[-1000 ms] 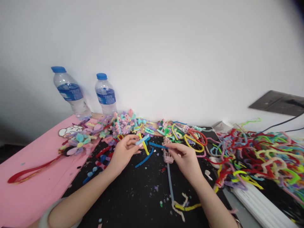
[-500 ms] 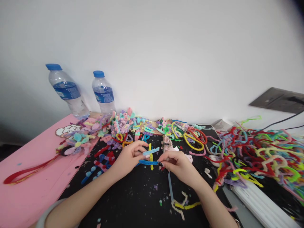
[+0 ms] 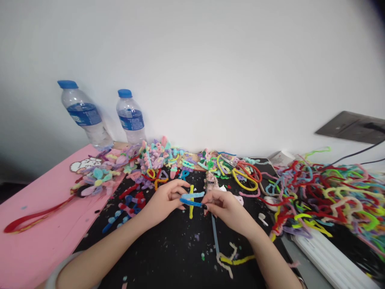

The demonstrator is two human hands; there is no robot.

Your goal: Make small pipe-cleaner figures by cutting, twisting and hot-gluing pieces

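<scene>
Between my hands is a small piece made of fuzzy pipe cleaners. A blue pipe cleaner [image 3: 190,202] and a light blue pipe cleaner [image 3: 197,195] lie side by side across an upright yellow pipe cleaner [image 3: 191,212]. My left hand [image 3: 165,201] pinches the blue ends from the left, its fingertips partly hidden behind the piece. From the other side, my right hand [image 3: 226,209] holds the right end of the blue pipe cleaner between thumb and forefinger; a dark nail shows there.
Finished pipe-cleaner flowers [image 3: 156,154] are heaped along the wall, and a tangle of loose pipe cleaners [image 3: 339,192] fills the right. Two water bottles [image 3: 130,120] stand at the back left. Scissors [image 3: 246,172] lie behind my right hand. Pink paper [image 3: 39,212] covers the left side.
The light blue pipe cleaner has shifted down and right, now nearly alongside the blue one. The whole piece has moved slightly right; both hands keep their pinch.
</scene>
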